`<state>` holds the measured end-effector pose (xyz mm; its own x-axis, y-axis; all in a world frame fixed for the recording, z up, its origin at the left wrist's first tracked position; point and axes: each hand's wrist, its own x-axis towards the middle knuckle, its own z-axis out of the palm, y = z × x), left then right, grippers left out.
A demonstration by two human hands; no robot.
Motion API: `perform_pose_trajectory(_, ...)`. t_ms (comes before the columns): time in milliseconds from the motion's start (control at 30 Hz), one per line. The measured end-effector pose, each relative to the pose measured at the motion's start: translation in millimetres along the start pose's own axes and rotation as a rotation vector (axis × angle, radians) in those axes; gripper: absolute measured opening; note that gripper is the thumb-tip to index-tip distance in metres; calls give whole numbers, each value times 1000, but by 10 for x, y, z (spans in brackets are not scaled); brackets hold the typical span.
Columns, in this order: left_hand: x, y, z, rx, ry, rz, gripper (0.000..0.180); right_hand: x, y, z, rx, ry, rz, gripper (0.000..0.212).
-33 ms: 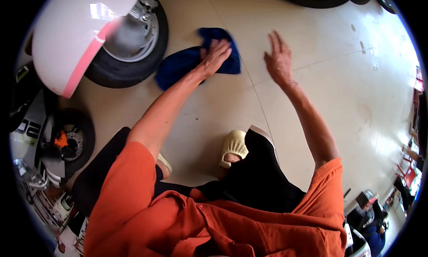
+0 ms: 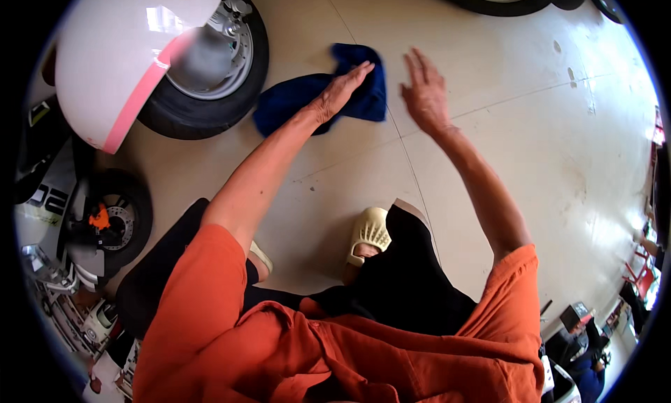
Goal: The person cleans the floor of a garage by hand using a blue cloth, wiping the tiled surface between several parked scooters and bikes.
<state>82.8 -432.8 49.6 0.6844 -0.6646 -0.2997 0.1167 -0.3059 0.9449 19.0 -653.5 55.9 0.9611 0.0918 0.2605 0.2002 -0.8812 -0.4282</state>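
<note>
Large, bold black characters (image 2: 50, 199) are printed on the pale grey side panel (image 2: 59, 171) of a vehicle at the far left edge, where the view curves. Just below them, a smaller yellow-green marking (image 2: 50, 221) is set on the same panel, too small to be read. Higher up, a yellow-green mark (image 2: 39, 114) is seen on a dark part; whether lettering is formed by it cannot be told.

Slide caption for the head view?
Left hand on a blue cloth beside a black tyre; right hand open, clear of the cloth.
</note>
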Motion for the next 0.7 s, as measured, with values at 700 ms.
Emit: perform_pose_trajectory(700, -1900, -1212, -321, 842, 593, -692, 101, 1149, 817, 854, -351, 96, -14, 57)
